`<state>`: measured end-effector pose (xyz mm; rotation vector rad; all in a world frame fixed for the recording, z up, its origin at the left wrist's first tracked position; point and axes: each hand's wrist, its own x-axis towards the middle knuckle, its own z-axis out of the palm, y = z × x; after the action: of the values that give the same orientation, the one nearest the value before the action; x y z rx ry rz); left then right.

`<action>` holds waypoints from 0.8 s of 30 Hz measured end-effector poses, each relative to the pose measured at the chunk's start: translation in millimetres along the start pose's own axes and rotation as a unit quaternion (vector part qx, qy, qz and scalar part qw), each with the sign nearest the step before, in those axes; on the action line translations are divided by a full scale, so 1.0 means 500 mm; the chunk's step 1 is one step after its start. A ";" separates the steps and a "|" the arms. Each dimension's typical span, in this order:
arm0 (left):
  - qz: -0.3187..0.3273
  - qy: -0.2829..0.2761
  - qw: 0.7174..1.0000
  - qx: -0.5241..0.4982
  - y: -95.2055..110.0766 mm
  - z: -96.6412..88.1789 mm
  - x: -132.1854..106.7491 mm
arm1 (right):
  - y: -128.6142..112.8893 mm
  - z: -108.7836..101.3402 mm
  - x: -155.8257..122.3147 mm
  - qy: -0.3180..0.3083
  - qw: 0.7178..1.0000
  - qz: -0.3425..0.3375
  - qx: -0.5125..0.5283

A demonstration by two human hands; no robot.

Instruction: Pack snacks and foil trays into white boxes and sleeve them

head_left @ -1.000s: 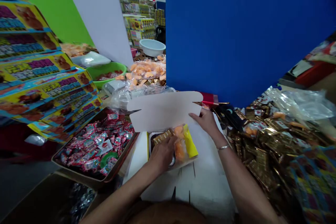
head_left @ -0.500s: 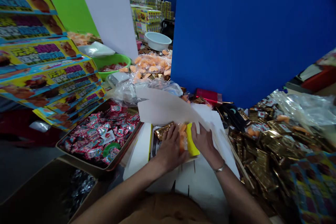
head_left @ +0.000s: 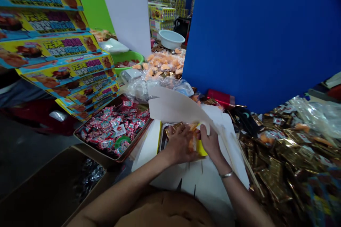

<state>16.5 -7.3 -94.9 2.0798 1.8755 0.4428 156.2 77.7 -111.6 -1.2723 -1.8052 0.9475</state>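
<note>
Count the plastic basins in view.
2: a white plastic basin in the upper middle of the view, and a green plastic basin lower down and to its left. Others may be hidden among the piled goods.

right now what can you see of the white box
The white box is thin, plain card, lying open, with its curved lid flap raised and bowing over the contents. Slits mark the near edge. Inside sit a metal tray, gold packets and a yellow pack. The left hand and right hand reach into it.
</note>
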 end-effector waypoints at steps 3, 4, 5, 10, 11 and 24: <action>0.030 -0.005 0.999 -0.043 -0.011 -0.018 0.006 | 0.008 -0.017 -0.022 -0.032 0.984 -0.091 -0.153; 0.037 -0.009 0.998 -0.051 -0.013 -0.022 0.007 | 0.014 -0.027 -0.031 -0.045 0.973 -0.114 -0.195; 0.041 -0.012 0.998 -0.056 -0.014 -0.023 0.008 | 0.020 -0.038 -0.039 -0.057 0.964 -0.134 -0.223; 0.043 -0.040 0.998 -0.022 -0.008 -0.004 0.012 | 0.032 -0.093 -0.040 -0.140 0.964 -0.114 -0.194; 0.047 -0.049 0.998 -0.011 -0.007 0.000 0.013 | 0.030 -0.104 -0.029 -0.139 0.972 -0.096 -0.161; 0.041 0.006 0.998 0.049 -0.005 0.007 0.061 | -0.090 -0.122 0.112 -0.018 0.991 -0.113 -0.063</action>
<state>18.6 23.2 -98.4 2.2284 1.8601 0.3903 175.8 130.0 -36.1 -1.1019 -2.0147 0.7463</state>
